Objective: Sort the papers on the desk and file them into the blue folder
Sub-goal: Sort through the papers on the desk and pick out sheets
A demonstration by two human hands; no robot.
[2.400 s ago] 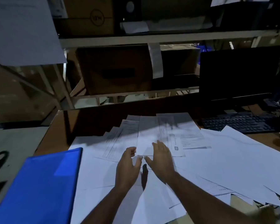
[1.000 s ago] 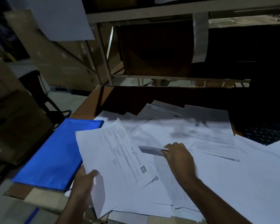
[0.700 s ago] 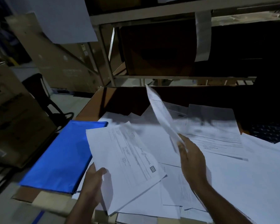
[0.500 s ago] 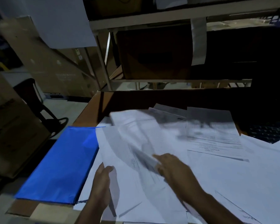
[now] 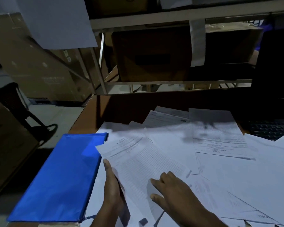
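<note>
While left hand (image 5: pixel 112 190) grip pinches sheet stack (image 5: pixel 143 163) edge, right hand (image 5: pixel 174 192) lies flat, open; blue folder (image 5: pixel 61 179) beside.

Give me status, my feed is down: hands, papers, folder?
Left hand gripping small paper stack; right hand flat on it. Blue folder closed, left of the pile. Loose sheets cover the desk.

dim room, metal shelving (image 5: pixel 170 13), cardboard boxes (image 5: pixel 151 54)

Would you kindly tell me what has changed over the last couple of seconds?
The left hand picked up a printed sheet; the right hand lifted a second one and laid it on top, forming the held paper stack. The closed blue fabric folder and scattered white papers stayed put.
</note>
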